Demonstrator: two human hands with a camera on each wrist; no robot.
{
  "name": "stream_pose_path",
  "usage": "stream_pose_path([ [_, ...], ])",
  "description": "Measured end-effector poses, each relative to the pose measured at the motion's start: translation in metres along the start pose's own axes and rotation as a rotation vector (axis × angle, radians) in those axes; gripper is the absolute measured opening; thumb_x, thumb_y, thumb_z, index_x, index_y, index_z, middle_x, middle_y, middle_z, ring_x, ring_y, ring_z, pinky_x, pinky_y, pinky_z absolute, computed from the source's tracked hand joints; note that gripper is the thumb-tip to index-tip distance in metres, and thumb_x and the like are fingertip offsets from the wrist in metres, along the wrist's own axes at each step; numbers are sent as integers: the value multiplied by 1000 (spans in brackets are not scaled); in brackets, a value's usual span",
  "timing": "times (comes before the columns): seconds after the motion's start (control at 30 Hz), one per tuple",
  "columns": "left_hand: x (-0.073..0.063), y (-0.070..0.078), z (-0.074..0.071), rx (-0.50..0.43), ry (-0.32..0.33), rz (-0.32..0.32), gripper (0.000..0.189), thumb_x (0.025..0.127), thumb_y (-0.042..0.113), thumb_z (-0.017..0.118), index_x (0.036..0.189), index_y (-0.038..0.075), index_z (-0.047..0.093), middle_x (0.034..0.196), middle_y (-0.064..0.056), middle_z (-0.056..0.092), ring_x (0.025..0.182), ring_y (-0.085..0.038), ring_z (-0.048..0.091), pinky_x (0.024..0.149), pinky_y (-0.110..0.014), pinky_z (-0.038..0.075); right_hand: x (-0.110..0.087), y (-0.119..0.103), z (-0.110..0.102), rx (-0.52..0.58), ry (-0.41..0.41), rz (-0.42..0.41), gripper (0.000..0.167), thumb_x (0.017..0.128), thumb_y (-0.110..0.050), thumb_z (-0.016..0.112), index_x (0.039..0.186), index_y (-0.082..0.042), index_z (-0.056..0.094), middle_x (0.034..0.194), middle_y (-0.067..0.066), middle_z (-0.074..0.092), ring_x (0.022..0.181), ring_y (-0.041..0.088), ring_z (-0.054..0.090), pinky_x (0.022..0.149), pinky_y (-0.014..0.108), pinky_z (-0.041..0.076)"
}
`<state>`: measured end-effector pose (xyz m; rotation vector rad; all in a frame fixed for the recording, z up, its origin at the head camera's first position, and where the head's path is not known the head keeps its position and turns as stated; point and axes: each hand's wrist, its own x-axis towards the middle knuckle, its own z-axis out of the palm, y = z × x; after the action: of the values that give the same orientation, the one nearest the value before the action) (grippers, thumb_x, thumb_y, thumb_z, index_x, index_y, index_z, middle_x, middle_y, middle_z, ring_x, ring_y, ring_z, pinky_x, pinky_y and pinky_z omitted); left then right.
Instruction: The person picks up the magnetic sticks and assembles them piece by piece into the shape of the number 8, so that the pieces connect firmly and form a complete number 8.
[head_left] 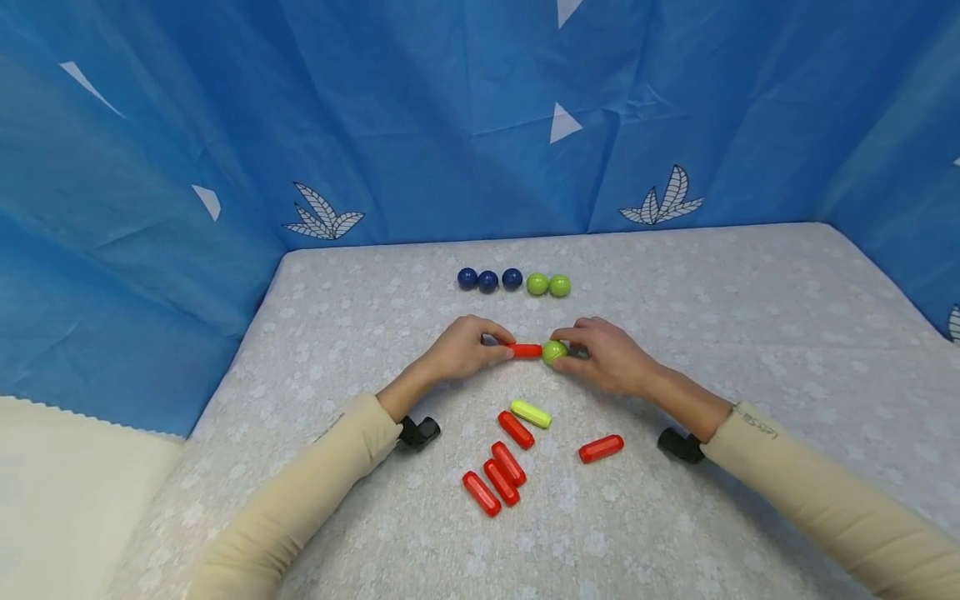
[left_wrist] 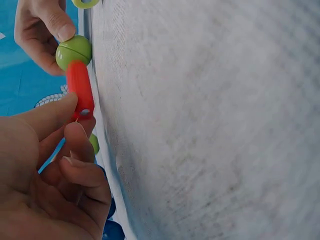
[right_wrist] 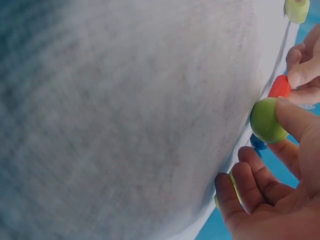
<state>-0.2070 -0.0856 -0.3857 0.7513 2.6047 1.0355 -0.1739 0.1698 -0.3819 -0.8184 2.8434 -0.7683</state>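
Between thumb and fingers, my left hand (head_left: 467,348) pinches a short faceted red rod (head_left: 527,351) at its left end. My right hand (head_left: 609,355) pinches a green ball (head_left: 554,352) from the right side. The rod's far end meets the ball, and the two line up. In the left wrist view a hole shows in the near end of the red rod (left_wrist: 80,87), and a seam line runs round the green ball (left_wrist: 73,51). The right wrist view has the green ball (right_wrist: 267,120) held by thumb and a finger, the other fingers loosely bent.
Behind the hands, three dark blue balls (head_left: 487,282) and two green balls (head_left: 537,284) stand in a row. Nearer lie a yellow-green rod (head_left: 531,414), several red rods (head_left: 506,463) and a separate red rod (head_left: 601,448) on the grey tablecloth (head_left: 360,533). A blue curtain (head_left: 465,125) hangs behind.
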Motion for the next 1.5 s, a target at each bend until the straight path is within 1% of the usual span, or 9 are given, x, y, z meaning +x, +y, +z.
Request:
stream_pose_path([
  [0.13, 0, 1, 0, -14, -6, -8, 13, 93, 20, 71, 102, 13, 78, 96, 3, 71, 68, -13, 53, 60, -26, 42, 0, 1, 0, 5, 0, -14, 36, 90, -25, 74, 122, -8, 68, 93, 1, 61, 85, 19, 55, 74, 37, 46],
  [0.37, 0, 2, 1, -20, -9, -22, 12, 93, 20, 71, 101, 13, 77, 95, 4, 71, 69, -13, 54, 62, -26, 43, 0, 2, 0, 5, 7, -26, 35, 91, -24, 74, 121, -8, 68, 93, 1, 61, 84, 19, 55, 74, 37, 46],
  [0.5, 1, 1, 1, -25, -12, -23, 14, 93, 21, 71, 102, 12, 77, 96, 3, 71, 70, -13, 53, 62, -27, 42, -1, 4, 0, 6, 12, -35, 35, 91, -24, 74, 121, -8, 68, 93, 0, 61, 84, 19, 55, 73, 37, 46],
  [0.73, -1, -2, 1, -33, -13, -33, 19, 92, 22, 72, 107, 10, 74, 100, 1, 70, 76, -14, 57, 66, -28, 46, 0, 6, 1, 6, 10, -37, 37, 91, -25, 73, 123, -8, 68, 91, 0, 60, 82, 18, 55, 72, 36, 46],
  [0.97, -1, -3, 1, -48, -24, -42, 17, 92, 21, 73, 105, 10, 74, 97, 1, 69, 68, -13, 54, 60, -26, 44, -1, 6, 0, 7, 6, -36, 36, 92, -25, 73, 123, -8, 68, 91, 0, 60, 82, 18, 54, 72, 36, 45],
  [1.23, -2, -2, 0, -64, -35, -49, 18, 92, 21, 72, 106, 10, 74, 96, 1, 69, 67, -13, 54, 59, -27, 44, -1, 6, 1, 6, 11, -47, 34, 92, -25, 72, 122, -8, 68, 91, -1, 60, 82, 17, 55, 72, 36, 45],
  [1.37, -1, -5, -4, -72, -15, -42, 20, 94, 23, 70, 108, 10, 74, 99, 0, 68, 76, -14, 57, 65, -28, 47, -1, 5, 0, 12, 6, -37, 35, 92, -25, 73, 123, -9, 68, 91, -1, 60, 82, 17, 55, 73, 36, 45],
  [1.43, 0, -8, -8, -77, 8, -45, 21, 95, 24, 69, 109, 10, 74, 100, 0, 68, 79, -16, 59, 67, -30, 49, -1, 5, 0, 15, 3, -31, 36, 92, -25, 73, 123, -9, 68, 91, -1, 60, 82, 18, 55, 73, 36, 45],
  [1.5, 2, -11, -14, -75, 45, -55, 21, 95, 25, 68, 109, 10, 74, 101, -1, 68, 83, -18, 60, 68, -32, 50, -1, 5, 0, 19, 0, -28, 36, 92, -25, 73, 124, -8, 67, 91, -1, 60, 83, 18, 54, 73, 36, 45],
])
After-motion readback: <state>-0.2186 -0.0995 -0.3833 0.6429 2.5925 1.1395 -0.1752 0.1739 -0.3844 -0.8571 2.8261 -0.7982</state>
